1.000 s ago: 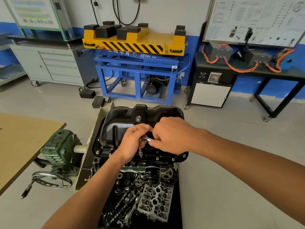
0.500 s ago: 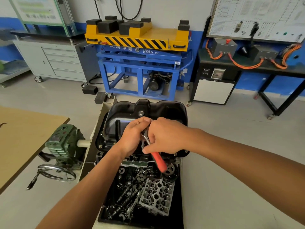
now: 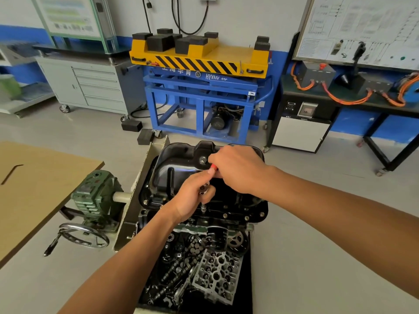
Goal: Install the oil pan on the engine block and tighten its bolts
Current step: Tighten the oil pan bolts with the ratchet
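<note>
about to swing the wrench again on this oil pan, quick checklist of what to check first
1. Socket on a bolt at the pan's front edge: ok, it stands upright there.
2. Left hand steadying the wrench head: ok, the fingers curl round it.
3. Right hand on the red handle: ok, gripped.
4. Oil pan lying flat: ok along the front edge; cannot tell at the far edge.
5. Other front bolts in place: ok, several show to the right of the socket.
6. How tight those bolts are: cannot tell.
</note>
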